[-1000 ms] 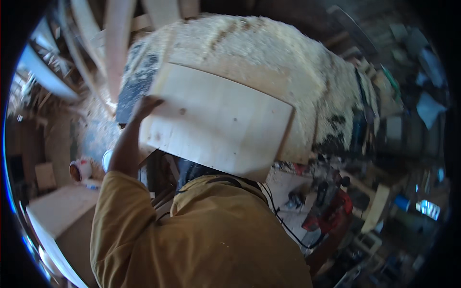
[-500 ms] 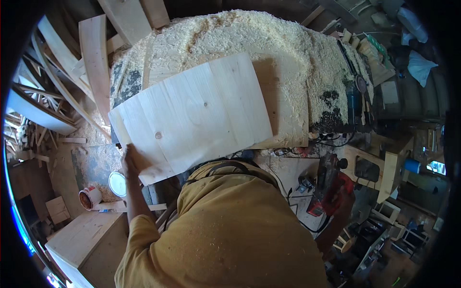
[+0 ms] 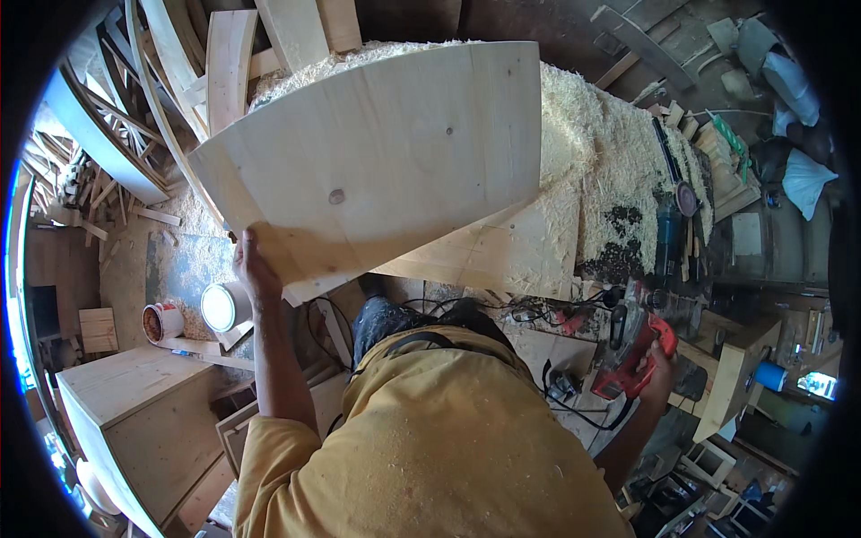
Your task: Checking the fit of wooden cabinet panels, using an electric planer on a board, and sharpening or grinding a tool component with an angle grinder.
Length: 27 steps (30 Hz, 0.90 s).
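Observation:
A wide pale wooden panel point(image 3: 395, 143) with knots hangs tilted above the workbench. My left hand point(image 3: 256, 269) is closed on its near left corner, and the panel's far side stands higher than its near edge. Below it a second wooden board point(image 3: 502, 255) lies on the bench, partly covered by the panel. Off to my right, beside the bench, my right hand point(image 3: 659, 372) is wrapped round the handle of a red electric planer point(image 3: 619, 381). A black cord trails from the tool.
Wood shavings point(image 3: 574, 117) are heaped over the bench. A dark blue power tool point(image 3: 668, 238) lies at its right end. Curved wooden pieces point(image 3: 229, 67) lean at the far left. Left of me stand a white-lidded bucket point(image 3: 220, 309) and a wooden cabinet point(image 3: 134, 386). Cords point(image 3: 448, 305) run by my legs.
The panel has risen off the bench and tilted up in my left hand, uncovering more of the board below. My right hand has brought the planer slightly farther right.

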Each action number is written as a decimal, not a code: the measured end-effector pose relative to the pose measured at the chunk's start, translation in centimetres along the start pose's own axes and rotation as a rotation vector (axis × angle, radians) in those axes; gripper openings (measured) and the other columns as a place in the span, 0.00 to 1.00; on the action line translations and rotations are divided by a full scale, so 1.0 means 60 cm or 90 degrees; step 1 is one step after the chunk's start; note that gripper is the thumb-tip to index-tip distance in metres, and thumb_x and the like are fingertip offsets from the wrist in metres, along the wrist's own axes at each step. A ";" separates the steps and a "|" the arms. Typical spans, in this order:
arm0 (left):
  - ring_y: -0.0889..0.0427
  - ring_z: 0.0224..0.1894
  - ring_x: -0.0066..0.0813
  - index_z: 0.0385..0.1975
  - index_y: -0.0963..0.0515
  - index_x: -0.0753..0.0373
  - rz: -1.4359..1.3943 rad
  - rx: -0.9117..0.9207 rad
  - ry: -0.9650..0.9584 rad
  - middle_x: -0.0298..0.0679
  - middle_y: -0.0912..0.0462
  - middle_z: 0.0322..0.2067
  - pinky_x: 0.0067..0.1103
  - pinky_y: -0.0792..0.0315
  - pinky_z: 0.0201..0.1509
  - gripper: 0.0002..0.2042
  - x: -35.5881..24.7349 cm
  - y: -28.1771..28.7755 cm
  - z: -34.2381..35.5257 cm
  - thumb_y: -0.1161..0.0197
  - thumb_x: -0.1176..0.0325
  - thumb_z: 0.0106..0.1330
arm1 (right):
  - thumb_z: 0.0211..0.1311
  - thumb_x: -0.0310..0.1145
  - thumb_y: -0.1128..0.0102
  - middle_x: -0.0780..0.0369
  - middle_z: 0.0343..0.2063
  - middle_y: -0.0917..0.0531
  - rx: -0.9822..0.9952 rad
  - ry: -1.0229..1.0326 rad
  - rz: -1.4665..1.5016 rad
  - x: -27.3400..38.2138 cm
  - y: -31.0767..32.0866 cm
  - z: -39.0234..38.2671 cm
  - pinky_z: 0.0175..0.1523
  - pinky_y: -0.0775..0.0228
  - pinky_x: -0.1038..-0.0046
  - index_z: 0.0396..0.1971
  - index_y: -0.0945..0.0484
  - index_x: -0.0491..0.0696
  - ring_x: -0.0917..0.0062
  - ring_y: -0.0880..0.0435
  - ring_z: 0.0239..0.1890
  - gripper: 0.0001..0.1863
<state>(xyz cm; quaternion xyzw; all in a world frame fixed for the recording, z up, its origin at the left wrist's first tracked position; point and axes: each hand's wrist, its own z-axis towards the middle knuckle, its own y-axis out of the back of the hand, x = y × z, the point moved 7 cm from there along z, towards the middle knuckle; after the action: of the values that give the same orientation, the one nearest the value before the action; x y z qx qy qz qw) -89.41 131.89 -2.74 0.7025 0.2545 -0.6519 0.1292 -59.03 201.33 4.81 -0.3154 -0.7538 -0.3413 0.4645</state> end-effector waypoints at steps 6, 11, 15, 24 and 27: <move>0.24 0.44 0.32 0.46 0.29 0.68 -0.057 0.145 -0.131 0.41 0.23 0.39 0.29 0.27 0.45 0.26 -0.003 0.035 -0.114 0.32 0.57 0.53 | 0.53 0.28 0.40 0.66 0.17 0.27 0.014 0.030 -0.036 0.016 0.016 0.011 0.17 0.35 0.79 0.32 0.28 0.45 0.81 0.28 0.14 0.08; 0.28 0.48 0.32 0.50 0.32 0.70 0.154 0.189 -0.112 0.39 0.25 0.43 0.27 0.37 0.56 0.37 -0.091 0.015 -0.152 0.27 0.51 0.46 | 0.53 0.30 0.40 0.65 0.17 0.27 0.017 0.001 -0.035 0.000 0.026 0.025 0.17 0.35 0.79 0.30 0.28 0.45 0.81 0.28 0.14 0.08; 0.26 0.44 0.29 0.45 0.29 0.69 0.152 0.163 -0.167 0.38 0.23 0.38 0.25 0.36 0.52 0.27 -0.113 -0.008 -0.133 0.31 0.56 0.52 | 0.54 0.33 0.40 0.66 0.16 0.27 0.022 -0.002 -0.049 -0.011 0.030 0.039 0.15 0.35 0.78 0.29 0.28 0.46 0.80 0.28 0.13 0.08; 0.23 0.40 0.27 0.41 0.25 0.67 -0.078 -0.085 -0.179 0.38 0.21 0.37 0.23 0.29 0.46 0.17 -0.134 0.109 -0.194 0.31 0.70 0.52 | 0.55 0.31 0.40 0.67 0.16 0.28 0.105 0.000 -0.032 0.019 -0.014 0.109 0.15 0.36 0.80 0.31 0.29 0.48 0.82 0.29 0.12 0.07; 0.24 0.36 0.22 0.37 0.24 0.65 -0.088 -0.152 -0.178 0.35 0.21 0.34 0.20 0.30 0.43 0.14 -0.072 0.070 -0.243 0.31 0.70 0.53 | 0.55 0.32 0.40 0.68 0.17 0.29 0.156 0.019 -0.016 0.032 -0.029 0.124 0.15 0.36 0.80 0.33 0.29 0.49 0.83 0.30 0.12 0.08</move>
<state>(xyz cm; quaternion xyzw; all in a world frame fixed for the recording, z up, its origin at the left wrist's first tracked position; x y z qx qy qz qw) -74.91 135.05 2.55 0.5660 0.3571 -0.7155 0.2005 -64.76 206.65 3.70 -0.2413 -0.7868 -0.2571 0.5066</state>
